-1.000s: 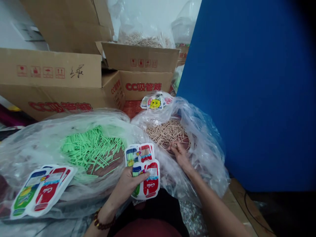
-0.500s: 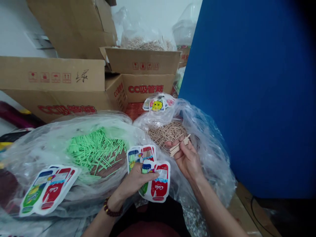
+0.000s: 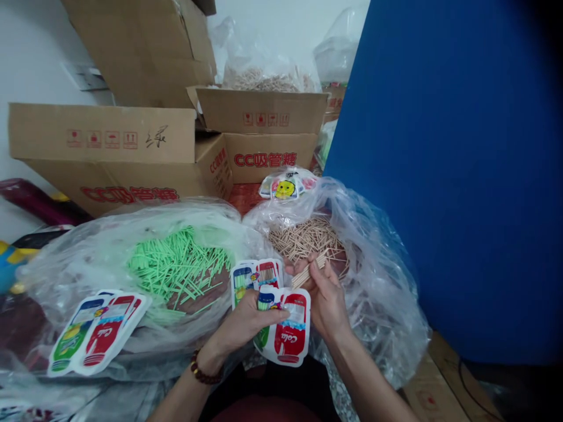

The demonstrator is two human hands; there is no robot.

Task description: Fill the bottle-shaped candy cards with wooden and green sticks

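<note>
My left hand (image 3: 244, 322) grips a printed packet (image 3: 288, 328) with a red "Cola" half and a green half, held upright in front of me. My right hand (image 3: 323, 296) pinches a small bundle of tan sticks (image 3: 308, 271) just above the packet's top edge. Behind it a clear plastic bag holds a heap of tan sticks (image 3: 308, 237). A second filled packet (image 3: 257, 275) leans against the bags, just behind the held one. To the left another clear bag holds green sticks (image 3: 176, 266).
A stack of flat empty packets (image 3: 99, 334) lies on the left bag's plastic. Cardboard boxes (image 3: 114, 152) with red lettering stand behind the bags. A small bag with a yellow smiley (image 3: 285, 187) sits at the back. A blue panel (image 3: 448, 176) fills the right side.
My right hand has come up out of the tan stick heap with a small bundle and moved it left toward the packet. My left hand has shifted the packet slightly right.
</note>
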